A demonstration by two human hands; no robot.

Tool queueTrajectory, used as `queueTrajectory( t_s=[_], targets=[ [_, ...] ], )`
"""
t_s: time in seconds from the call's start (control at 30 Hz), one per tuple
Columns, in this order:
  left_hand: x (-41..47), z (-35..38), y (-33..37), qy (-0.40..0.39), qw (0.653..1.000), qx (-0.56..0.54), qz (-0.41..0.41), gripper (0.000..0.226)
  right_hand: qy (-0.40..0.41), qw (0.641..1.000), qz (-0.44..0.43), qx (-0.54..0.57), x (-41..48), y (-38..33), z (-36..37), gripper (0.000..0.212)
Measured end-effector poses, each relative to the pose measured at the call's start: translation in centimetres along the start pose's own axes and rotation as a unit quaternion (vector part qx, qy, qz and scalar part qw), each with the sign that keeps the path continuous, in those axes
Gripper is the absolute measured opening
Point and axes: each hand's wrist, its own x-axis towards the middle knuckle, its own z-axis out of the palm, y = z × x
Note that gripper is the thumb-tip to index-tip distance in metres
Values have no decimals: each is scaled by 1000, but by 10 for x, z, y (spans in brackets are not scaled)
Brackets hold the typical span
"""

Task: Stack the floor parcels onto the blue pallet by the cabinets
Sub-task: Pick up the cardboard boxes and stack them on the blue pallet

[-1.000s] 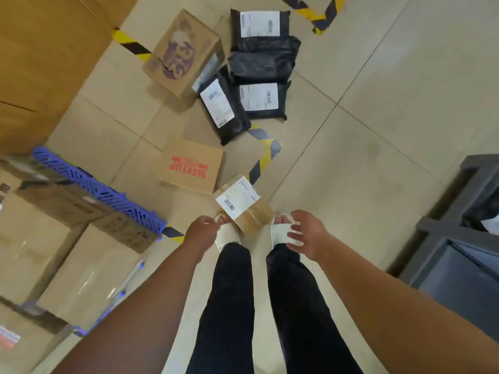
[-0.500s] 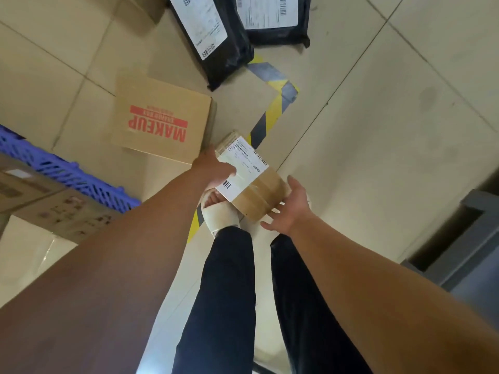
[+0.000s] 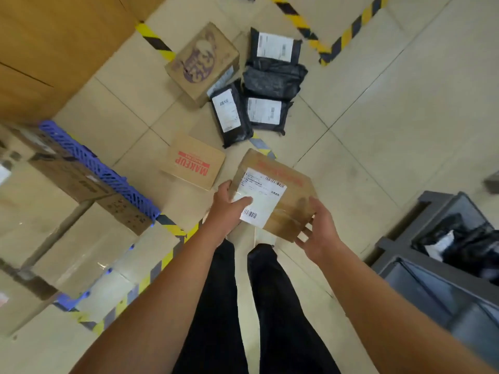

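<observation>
The pallet [image 3: 100,168] is lying on the left, already carrying big cartons [image 3: 81,247]. Right of the pallet and raised off the floor, the box [image 3: 280,184] is sitting between both hands, label up. It is looking like stiff taped cardboard, small and probably light. The glossy tape may be slippery, so opposite edges with fingers underneath seem the surest hold. Beyond it from the pallet, the mailers [image 3: 270,85] are waiting on the floor. They are looking soft and likely to sag when lifted. The left hand [image 3: 226,209] is gripping the box edge nearer the pallet, thumb across the label. The right hand [image 3: 318,233] is clasping the far corner, thumb on top and fingers spread beneath.
</observation>
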Motion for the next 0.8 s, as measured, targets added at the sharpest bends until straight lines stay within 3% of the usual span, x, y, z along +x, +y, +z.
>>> queueTrajectory(
  t_s=[0.07,0.13,0.23,0.3,0.37,0.47,0.57,0.67,0.8],
  targets=[
    [-51,-21,27,2,995,-104,5,56,-8,999,-39,-28,-56,-21,-5,23],
    [-93,-41,48,-3,982,-190,19,59,3,995,-77,-70,-103,-36,0,38],
    [-162,-62,64,46,964,-254,67,33,34,985,-129,-107,-171,-46,12,67],
    [-195,-70,63,99,952,-278,84,41,28,976,-165,-143,-182,-43,17,82],
    [-236,-84,53,166,932,-311,90,47,-12,965,-191,-180,-202,-31,24,75],
    [-283,-92,21,234,895,-374,70,36,-68,935,-254,-240,-237,-4,30,58],
    [-324,-84,-18,297,845,-440,65,35,-141,907,-278,-285,-262,29,34,57],
    [-362,-72,-61,334,804,-489,52,37,-202,893,-274,-295,-275,57,38,35],
    [-404,-66,-114,349,754,-553,58,36,-264,844,-304,-355,-299,105,42,42]
  ],
)
